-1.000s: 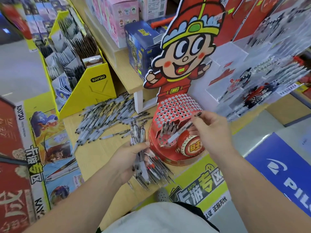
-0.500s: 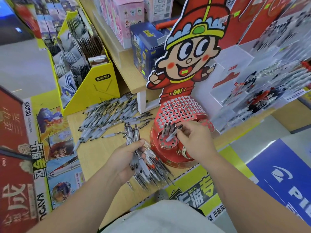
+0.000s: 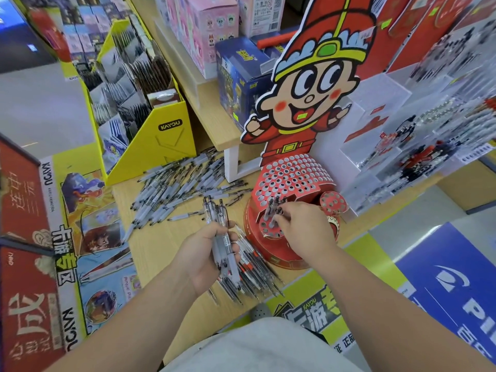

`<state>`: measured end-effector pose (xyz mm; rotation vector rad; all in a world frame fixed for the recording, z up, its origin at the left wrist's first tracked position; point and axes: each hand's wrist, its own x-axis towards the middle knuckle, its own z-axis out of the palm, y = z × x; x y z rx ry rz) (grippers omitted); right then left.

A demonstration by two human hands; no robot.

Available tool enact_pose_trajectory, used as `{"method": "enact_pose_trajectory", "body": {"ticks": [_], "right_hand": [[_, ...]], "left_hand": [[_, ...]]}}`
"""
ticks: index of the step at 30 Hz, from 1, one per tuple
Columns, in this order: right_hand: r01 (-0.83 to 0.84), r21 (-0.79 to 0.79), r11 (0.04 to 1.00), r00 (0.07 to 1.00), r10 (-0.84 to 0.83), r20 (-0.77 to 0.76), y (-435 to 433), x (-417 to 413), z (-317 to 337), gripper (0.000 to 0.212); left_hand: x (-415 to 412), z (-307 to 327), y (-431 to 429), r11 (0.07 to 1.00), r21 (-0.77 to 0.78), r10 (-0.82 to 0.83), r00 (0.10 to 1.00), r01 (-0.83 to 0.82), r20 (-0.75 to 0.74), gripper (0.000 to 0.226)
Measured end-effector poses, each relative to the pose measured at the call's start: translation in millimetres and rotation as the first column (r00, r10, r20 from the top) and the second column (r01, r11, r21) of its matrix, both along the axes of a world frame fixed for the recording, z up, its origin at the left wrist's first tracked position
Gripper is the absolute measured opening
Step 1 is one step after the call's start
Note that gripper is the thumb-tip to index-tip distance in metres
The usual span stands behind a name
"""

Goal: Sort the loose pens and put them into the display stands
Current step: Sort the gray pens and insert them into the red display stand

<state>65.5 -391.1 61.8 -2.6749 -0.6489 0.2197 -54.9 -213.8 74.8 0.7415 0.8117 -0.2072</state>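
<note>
Few pens (image 3: 271, 208) in red disp. stand (image 3: 295, 175)

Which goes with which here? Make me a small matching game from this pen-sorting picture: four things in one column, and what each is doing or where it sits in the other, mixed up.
Column one
1. left hand
2. right hand
3. loose pens
4. yellow box

Column two
A. lie scattered on the wooden table
B. pinches a pen at the red stand
C. stands beyond the scattered pile, to the left
D. grips a bundle of pens

Pairs: 1-D, 2-B, 3-A, 4-C.
</note>
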Motion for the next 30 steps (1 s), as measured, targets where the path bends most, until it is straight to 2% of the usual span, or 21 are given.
{"method": "enact_pose_trajectory", "body": {"ticks": [5, 7, 9, 10, 12, 15, 20, 25, 28, 30], "right_hand": [[0.015, -0.04, 0.999, 1.0, -0.015, -0.006, 3.1, -2.2, 6.3, 0.022], [0.064, 0.035, 0.997, 0.998, -0.063, -0.021, 2.9, -7.1, 15.2, 0.025], [0.126, 0.176, 0.976, 0.992, -0.123, -0.032, 3.5, -14.0, 26.3, 0.027], [0.154, 0.252, 0.955, 0.988, -0.142, -0.067, 4.6, -17.3, 32.1, 0.026], [0.214, 0.39, 0.895, 0.964, -0.129, -0.233, 7.6, -23.2, 41.8, 0.019], [0.318, 0.474, 0.821, 0.868, -0.051, -0.494, 10.5, -31.4, 50.9, 0.013], [0.432, 0.577, 0.694, 0.757, 0.069, -0.65, -0.2, -31.0, 57.3, 0.012], [0.414, 0.552, 0.724, 0.729, 0.1, -0.678, -7.6, -25.9, 60.5, 0.011], [0.541, 0.583, 0.606, 0.711, 0.04, -0.702, -10.7, -18.2, 64.3, 0.008], [0.602, 0.612, 0.513, 0.718, -0.012, -0.696, -14.3, -11.3, 66.7, 0.005]], "left_hand": [[0.8, 5.2, -4.9, 0.998, 0.052, -0.036, 0.998, 0.034, 0.044, 0.021], [1.0, 9.7, -6.3, 0.994, 0.079, -0.077, 0.995, 0.072, 0.057, 0.02], [1.3, 13.6, -7.3, 0.987, 0.109, -0.122, 0.99, 0.114, 0.067, 0.022], [1.9, 15.3, -8.1, 0.983, 0.127, -0.145, 0.987, 0.135, 0.074, 0.023], [4.0, 18.5, -10.5, 0.969, 0.169, -0.201, 0.974, 0.182, 0.101, 0.019], [7.2, 23.9, -17.1, 0.948, 0.21, -0.271, 0.951, 0.237, 0.15, 0.012], [10.0, 31.8, -23.6, 0.94, 0.201, -0.317, 0.925, 0.276, 0.209, 0.01], [9.7, 30.5, -24.5, 0.931, 0.201, -0.343, 0.921, 0.306, 0.183, 0.009], [11.6, 23.7, -25.1, 0.942, 0.194, -0.295, 0.951, 0.273, 0.096, 0.027], [11.2, 17.1, -20.2, 0.94, 0.257, -0.235, 0.972, 0.224, 0.009, 0.036]]}}
